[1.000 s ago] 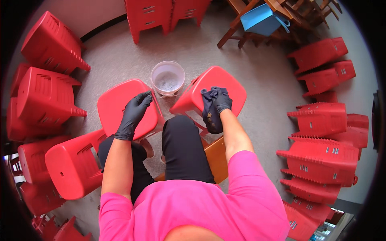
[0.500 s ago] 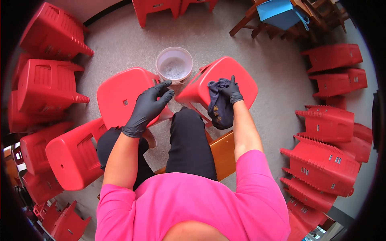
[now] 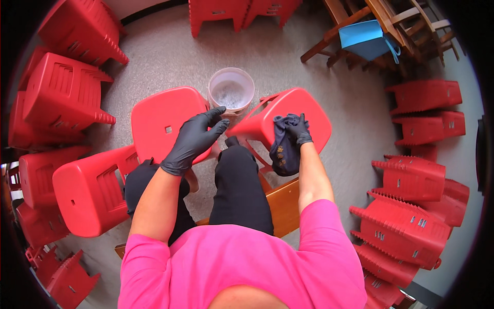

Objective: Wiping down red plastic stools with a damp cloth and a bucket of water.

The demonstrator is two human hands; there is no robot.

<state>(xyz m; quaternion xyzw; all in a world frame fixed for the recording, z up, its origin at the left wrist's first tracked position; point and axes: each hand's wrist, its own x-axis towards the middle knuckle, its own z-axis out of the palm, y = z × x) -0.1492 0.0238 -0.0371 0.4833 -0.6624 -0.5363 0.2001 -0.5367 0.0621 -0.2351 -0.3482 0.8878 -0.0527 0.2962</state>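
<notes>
My right hand (image 3: 297,130), in a black glove, grips a dark cloth (image 3: 284,154) against the seat of a red plastic stool (image 3: 315,121) in front of me on the right. Part of the cloth hangs over the seat's near edge. My left hand (image 3: 194,140), gloved in black too, has its fingers stretched and apart and nothing in it. It is over the near right part of another red stool (image 3: 162,118), whose seat has a small square hole. Whether it touches that seat I cannot tell. Between the two stools, farther off, stands a pale bucket (image 3: 231,88) with cloudy, foamy liquid.
A third red stool (image 3: 92,193) is by my left leg. Stacked red stools line the left (image 3: 64,95) and right (image 3: 406,226) sides, with more at the back (image 3: 218,15). Wooden furniture holds a blue bag (image 3: 363,38) at the far right. Under me is a wooden bench (image 3: 285,206).
My right hand has shifted with the cloth slightly toward me on the stool seat, its fingers now more bunched over it. My left hand stays spread, and the whole view has tilted a little.
</notes>
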